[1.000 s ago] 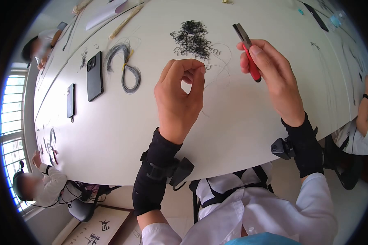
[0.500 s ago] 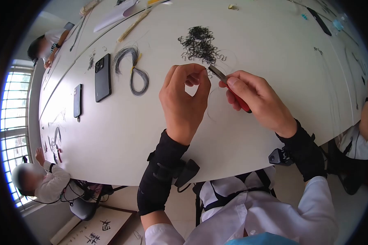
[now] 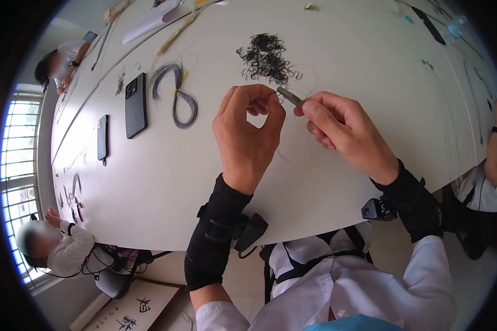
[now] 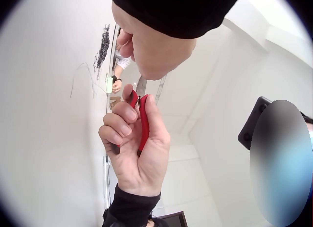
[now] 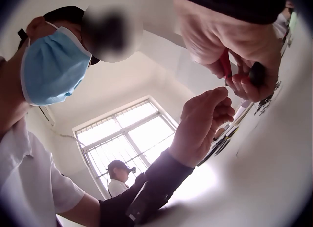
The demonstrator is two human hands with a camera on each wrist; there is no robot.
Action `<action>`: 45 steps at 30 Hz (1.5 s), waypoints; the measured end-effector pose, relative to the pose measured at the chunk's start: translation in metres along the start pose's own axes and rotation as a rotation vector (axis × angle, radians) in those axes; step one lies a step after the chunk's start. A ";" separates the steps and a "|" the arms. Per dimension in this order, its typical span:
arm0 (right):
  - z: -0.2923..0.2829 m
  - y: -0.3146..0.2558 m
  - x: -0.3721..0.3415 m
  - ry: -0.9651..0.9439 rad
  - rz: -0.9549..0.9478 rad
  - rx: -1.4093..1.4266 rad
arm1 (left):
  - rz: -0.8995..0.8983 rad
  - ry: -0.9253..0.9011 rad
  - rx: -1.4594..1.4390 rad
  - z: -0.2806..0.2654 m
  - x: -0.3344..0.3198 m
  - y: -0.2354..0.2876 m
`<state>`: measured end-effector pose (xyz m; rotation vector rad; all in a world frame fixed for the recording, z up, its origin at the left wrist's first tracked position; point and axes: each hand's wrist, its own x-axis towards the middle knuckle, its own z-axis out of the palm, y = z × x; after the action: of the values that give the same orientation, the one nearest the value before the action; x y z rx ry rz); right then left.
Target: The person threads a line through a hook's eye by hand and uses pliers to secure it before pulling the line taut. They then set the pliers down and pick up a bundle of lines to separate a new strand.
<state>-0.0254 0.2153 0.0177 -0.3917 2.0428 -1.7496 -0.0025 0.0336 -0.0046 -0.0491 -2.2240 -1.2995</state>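
Observation:
Thumb and forefinger of the left hand (image 3: 247,135) pinch the end of a thin wire (image 3: 299,90), just below a pile of small dark bent hooks (image 3: 265,58). Pliers (image 3: 290,97) in the right hand (image 3: 345,129) have their tips at the left fingertips, by the wire. In the left wrist view the right hand (image 4: 139,143) is curled round the red plier handles (image 4: 144,124), which stand slightly apart. The left hand (image 4: 151,46) hides the plier tips there. The right wrist view shows the left hand (image 5: 200,124) close to the right hand (image 5: 234,46).
Left of the hands lie a tied wire bundle (image 3: 185,110), a large phone (image 3: 136,106) and a smaller phone (image 3: 103,138). Long thin wires (image 3: 444,110) lie on the white table (image 3: 315,193) at the right. Other people sit at the left and right edges.
The right hand has moved left and down, bringing the plier tips from well right of the left hand to its fingertips. The left hand keeps its pinch and has shifted little.

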 end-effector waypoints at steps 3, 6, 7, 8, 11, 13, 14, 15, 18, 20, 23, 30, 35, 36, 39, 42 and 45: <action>0.000 -0.001 0.000 0.003 0.002 -0.002 | -0.032 -0.018 0.012 -0.003 -0.001 0.005; -0.003 -0.002 0.000 -0.022 0.040 -0.015 | -0.053 -0.005 -0.013 -0.002 -0.001 0.001; -0.007 -0.003 0.001 -0.055 0.070 -0.030 | -0.058 0.004 -0.026 -0.002 0.000 0.000; -0.011 -0.004 0.001 -0.089 0.102 -0.043 | -0.071 0.008 -0.019 -0.003 0.002 0.000; -0.028 -0.011 -0.007 -0.268 0.094 -0.219 | -0.095 0.036 -0.010 -0.005 0.002 -0.002; -0.043 -0.022 -0.009 -0.319 0.122 -0.273 | -0.048 0.078 -0.032 -0.003 0.002 -0.008; -0.051 -0.021 -0.009 -0.281 0.090 -0.284 | -0.044 0.080 -0.027 -0.003 0.003 -0.009; -0.056 -0.020 -0.008 -0.241 0.059 -0.295 | -0.038 0.081 -0.025 -0.003 0.003 -0.009; -0.065 -0.016 0.002 0.079 -0.064 -0.716 | -0.090 0.043 -0.026 -0.006 0.002 -0.005; -0.073 0.012 0.015 0.218 -0.251 -1.000 | -0.107 0.019 -0.021 -0.006 0.002 -0.003; -0.075 0.026 0.030 0.293 -0.304 -1.167 | -0.067 0.007 0.003 -0.004 0.000 -0.002; -0.076 0.045 0.045 0.430 -0.458 -1.284 | 0.005 -0.052 -0.005 -0.001 -0.003 -0.003; -0.039 -0.004 0.031 0.185 -0.499 -0.666 | 0.046 -0.079 0.011 0.000 -0.003 0.001; -0.030 -0.012 0.028 0.080 -0.450 -0.553 | 0.055 -0.084 0.015 0.000 -0.003 0.002; -0.020 -0.014 0.032 -0.022 -0.372 -0.369 | 0.080 -0.086 0.015 0.002 -0.003 0.003; -0.019 -0.015 0.033 -0.044 -0.284 -0.309 | 0.084 -0.085 0.000 0.002 -0.003 0.003; -0.023 -0.012 0.037 -0.074 -0.263 -0.298 | 0.093 -0.087 -0.007 0.002 -0.003 0.004</action>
<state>-0.0691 0.2158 0.0279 -0.8373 2.2858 -1.5398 0.0002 0.0379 -0.0038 -0.2132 -2.2611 -1.2770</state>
